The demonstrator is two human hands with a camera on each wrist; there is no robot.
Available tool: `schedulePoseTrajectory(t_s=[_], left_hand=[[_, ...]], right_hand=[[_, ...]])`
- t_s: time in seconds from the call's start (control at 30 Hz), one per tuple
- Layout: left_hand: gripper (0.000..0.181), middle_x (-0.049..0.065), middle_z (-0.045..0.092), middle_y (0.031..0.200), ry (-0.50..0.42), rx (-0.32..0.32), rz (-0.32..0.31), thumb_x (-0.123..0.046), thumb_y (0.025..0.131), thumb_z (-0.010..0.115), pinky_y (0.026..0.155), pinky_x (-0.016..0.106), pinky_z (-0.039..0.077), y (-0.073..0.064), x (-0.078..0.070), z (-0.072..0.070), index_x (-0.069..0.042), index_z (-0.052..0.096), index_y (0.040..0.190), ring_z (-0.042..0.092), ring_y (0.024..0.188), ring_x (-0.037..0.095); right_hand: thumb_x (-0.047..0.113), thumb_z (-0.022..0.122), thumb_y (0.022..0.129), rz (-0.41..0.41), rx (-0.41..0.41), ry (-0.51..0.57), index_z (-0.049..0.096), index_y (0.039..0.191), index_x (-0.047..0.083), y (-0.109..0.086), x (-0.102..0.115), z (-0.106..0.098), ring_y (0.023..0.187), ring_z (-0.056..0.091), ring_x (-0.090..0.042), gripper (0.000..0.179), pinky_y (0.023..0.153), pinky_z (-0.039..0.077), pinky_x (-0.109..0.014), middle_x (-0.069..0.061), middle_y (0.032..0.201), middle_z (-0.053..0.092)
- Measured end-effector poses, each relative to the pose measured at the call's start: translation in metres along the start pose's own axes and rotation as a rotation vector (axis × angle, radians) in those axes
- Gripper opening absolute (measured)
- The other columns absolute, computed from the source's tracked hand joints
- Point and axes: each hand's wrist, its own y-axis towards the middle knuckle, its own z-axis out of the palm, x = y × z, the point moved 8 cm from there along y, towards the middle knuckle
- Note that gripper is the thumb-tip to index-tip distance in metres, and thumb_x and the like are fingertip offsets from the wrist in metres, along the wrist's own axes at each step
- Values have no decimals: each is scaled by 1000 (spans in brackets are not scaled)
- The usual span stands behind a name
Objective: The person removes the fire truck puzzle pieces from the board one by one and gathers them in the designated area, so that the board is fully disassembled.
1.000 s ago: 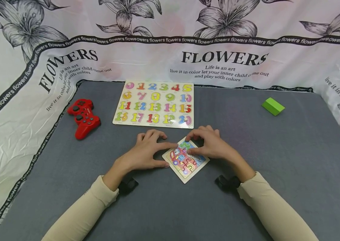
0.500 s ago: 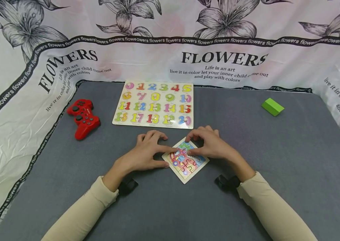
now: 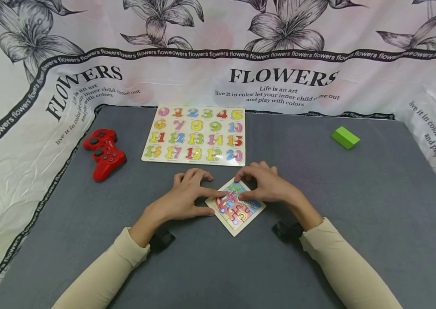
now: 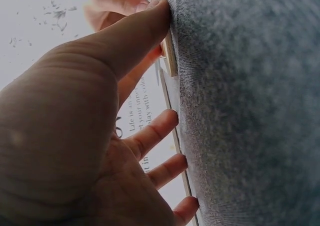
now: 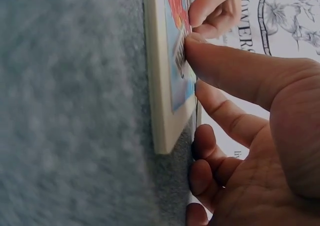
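Observation:
A small jigsaw puzzle in a pale wooden frame lies corner-on before me, its picture in pink, blue and green pieces. My left hand is spread at its left side: the index fingertip touches the picture, and the thumb rests at the left corner. From the other side, my right hand has its thumb on the picture and its bent index finger at the far corner, holding the board between them. In the right wrist view the board's pale edge lies against the grey cloth. Part of the picture is hidden under the fingers.
Just beyond the hands lies a number board with coloured numerals. A red game controller is at the left, a green block at the far right. Flower-printed cloth borders the grey tabletop.
My left index finger has slid slightly toward me over the picture. The right hand keeps its place on the puzzle, and the head view has shifted a little.

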Motion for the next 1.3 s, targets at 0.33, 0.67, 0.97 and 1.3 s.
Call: schedulePoseTrajectory(t_s=[0.33, 0.67, 0.97, 1.3], left_hand=[[53, 7, 44, 146, 9, -1, -5, -44, 89, 78, 103, 59, 23, 0, 0, 1, -45, 61, 139, 31, 140, 30], [53, 7, 44, 146, -11, 3, -16, -43, 89, 78, 103, 58, 22, 1, 0, 0, -44, 61, 139, 31, 139, 28], [53, 8, 44, 146, -13, -3, -6, -41, 89, 79, 103, 58, 22, 1, 0, 2, -43, 62, 139, 32, 139, 29], [52, 9, 45, 146, 4, -4, -2, -42, 89, 79, 103, 60, 22, 0, 2, 4, -43, 62, 138, 31, 140, 30]], right_hand=[[26, 85, 83, -14, 41, -63, 69, 116, 20, -3, 9, -2, 95, 39, -22, 37, 76, 20, -39, -2, 99, 54], [18, 82, 83, -15, 37, 35, 69, 110, 19, 2, 2, 0, 97, 40, -23, 30, 79, 17, -42, -3, 99, 55], [12, 78, 86, 9, 31, 69, 71, 100, 19, 5, 0, 4, 97, 37, -25, 18, 80, 15, -44, -3, 100, 56], [19, 79, 86, -1, 28, -14, 67, 110, 20, 4, 2, 3, 94, 41, -22, 27, 77, 19, -40, -2, 97, 54]])
